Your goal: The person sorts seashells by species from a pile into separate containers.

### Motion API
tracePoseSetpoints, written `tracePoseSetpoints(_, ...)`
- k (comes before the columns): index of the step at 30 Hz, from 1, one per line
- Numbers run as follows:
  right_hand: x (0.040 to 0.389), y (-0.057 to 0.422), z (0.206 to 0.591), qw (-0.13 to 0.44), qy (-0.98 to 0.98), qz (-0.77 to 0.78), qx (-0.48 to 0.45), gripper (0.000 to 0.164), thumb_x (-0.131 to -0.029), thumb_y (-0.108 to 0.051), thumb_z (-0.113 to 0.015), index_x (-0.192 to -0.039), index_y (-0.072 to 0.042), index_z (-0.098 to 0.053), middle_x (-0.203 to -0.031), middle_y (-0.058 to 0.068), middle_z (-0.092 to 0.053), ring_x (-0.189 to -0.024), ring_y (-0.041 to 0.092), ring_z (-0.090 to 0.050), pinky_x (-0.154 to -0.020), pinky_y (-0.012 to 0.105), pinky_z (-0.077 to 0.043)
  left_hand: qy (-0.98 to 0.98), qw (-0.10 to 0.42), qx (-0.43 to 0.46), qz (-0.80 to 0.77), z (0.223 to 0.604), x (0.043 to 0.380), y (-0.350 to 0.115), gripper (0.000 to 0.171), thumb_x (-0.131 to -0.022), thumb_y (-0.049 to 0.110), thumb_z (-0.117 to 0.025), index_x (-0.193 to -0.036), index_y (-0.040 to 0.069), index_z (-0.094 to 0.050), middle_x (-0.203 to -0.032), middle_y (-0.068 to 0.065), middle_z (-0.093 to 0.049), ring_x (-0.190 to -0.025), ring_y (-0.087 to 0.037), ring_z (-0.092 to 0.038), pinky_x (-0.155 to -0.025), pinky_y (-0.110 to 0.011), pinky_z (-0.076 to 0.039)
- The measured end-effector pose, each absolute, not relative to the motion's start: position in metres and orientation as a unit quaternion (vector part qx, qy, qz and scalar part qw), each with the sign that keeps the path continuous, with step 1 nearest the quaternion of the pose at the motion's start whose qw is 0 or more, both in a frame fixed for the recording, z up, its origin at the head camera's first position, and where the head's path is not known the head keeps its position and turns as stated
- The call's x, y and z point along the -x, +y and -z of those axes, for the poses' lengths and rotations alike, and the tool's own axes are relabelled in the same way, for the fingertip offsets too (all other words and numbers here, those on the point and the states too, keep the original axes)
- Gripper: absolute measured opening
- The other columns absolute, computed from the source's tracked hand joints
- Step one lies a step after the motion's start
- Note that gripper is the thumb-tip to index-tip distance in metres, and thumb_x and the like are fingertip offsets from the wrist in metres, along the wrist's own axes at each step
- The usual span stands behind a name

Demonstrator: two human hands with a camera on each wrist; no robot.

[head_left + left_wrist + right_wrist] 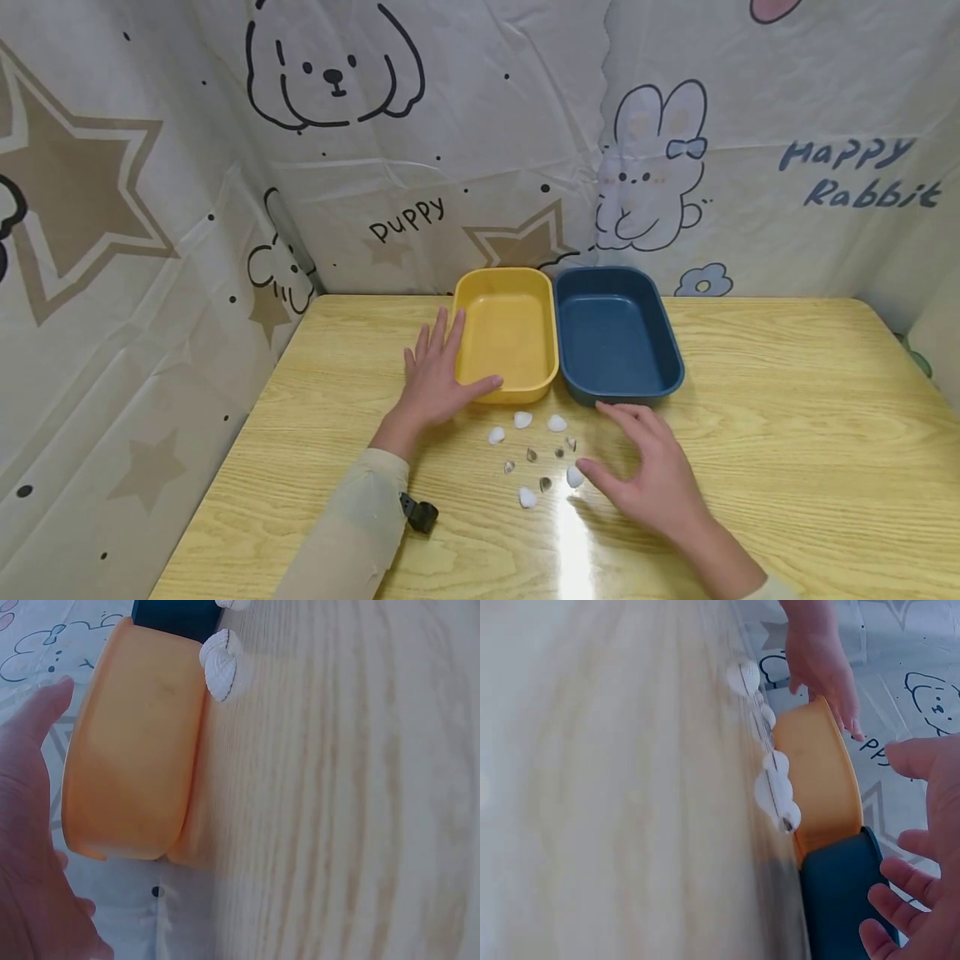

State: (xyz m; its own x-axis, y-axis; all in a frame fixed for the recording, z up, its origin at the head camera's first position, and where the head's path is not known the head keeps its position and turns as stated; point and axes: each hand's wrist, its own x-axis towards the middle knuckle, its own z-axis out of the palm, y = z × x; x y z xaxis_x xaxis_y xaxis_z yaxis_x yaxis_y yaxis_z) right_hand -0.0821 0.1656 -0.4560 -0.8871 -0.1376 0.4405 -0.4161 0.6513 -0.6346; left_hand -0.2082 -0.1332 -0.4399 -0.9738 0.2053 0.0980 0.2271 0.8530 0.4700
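My left hand [435, 379] has its fingers spread along the left side of a yellow bin [506, 342], thumb over the front rim. Whether it touches the bin is hard to tell. Beside that bin stands a blue bin [617, 342]. In front of it hovers my right hand [656, 479], fingers apart and holding nothing. Its thumb tip is close to a white seashell [574, 477]. Several more white seashells [522, 420] lie scattered before the bins, with several smaller dark shells [545, 483] among them. The left wrist view shows white shells [220, 671] by the yellow bin.
Both bins stand side by side at the back of the wooden table [787, 417], near a printed cloth [525, 125] hanging behind. Cloth also hangs along the left side. A black device [422, 515] sits at my left wrist.
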Motion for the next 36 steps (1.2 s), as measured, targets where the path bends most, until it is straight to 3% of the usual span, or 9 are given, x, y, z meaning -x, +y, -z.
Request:
tracePoseSetpoints(9,0.079,0.160,0.470,0.102,-0.891,-0.412,-0.160,0.040,-0.074,-0.026,-0.090,-0.108,-0.015,-0.074,-0.101,-0.007,-0.064,-0.091,0.012,-0.060,-0.079,0.037,-0.050,-0.958,0.022,0.121,0.259,0.442,0.208,-0.135,0.115,-0.079,0.075,-0.065,-0.161,0.034,0.004,-0.167,-0.002,0.003,-0.150,-0.035,0.004,-0.111,-0.068,-0.002)
tracePoseSetpoints(14,0.079,0.157,0.475,0.074,-0.896,-0.405,-0.168,0.036,-0.069,-0.020,-0.092,-0.100,-0.019,-0.074,-0.097,-0.013,-0.062,-0.086,0.008,-0.057,-0.076,0.032,-0.048,-0.955,0.013,0.118,0.271,0.443,0.207,-0.137,0.115,-0.079,0.072,-0.067,-0.161,0.033,0.005,-0.167,0.001,0.005,-0.150,-0.033,0.006,-0.111,-0.066,0.001)
tracePoseSetpoints(20,0.080,0.155,0.478,0.073,-0.899,-0.393,-0.181,0.035,-0.067,-0.021,-0.092,-0.096,-0.023,-0.074,-0.093,-0.017,-0.060,-0.083,0.007,-0.055,-0.073,0.032,-0.047,-0.950,0.006,0.122,0.288,0.443,0.208,-0.138,0.116,-0.080,0.071,-0.067,-0.160,0.033,0.006,-0.166,0.010,0.008,-0.150,-0.030,0.007,-0.112,-0.064,0.001)
tracePoseSetpoints(36,0.082,0.154,0.481,0.070,-0.912,-0.363,-0.178,0.027,-0.070,-0.018,-0.087,-0.090,-0.031,-0.074,-0.085,-0.021,-0.057,-0.080,0.007,-0.049,-0.073,0.037,-0.038,-0.944,0.012,0.136,0.301,0.443,0.210,-0.134,0.117,-0.079,0.070,-0.068,-0.161,0.030,0.005,-0.167,0.003,-0.001,-0.150,-0.034,0.000,-0.111,-0.067,-0.002)
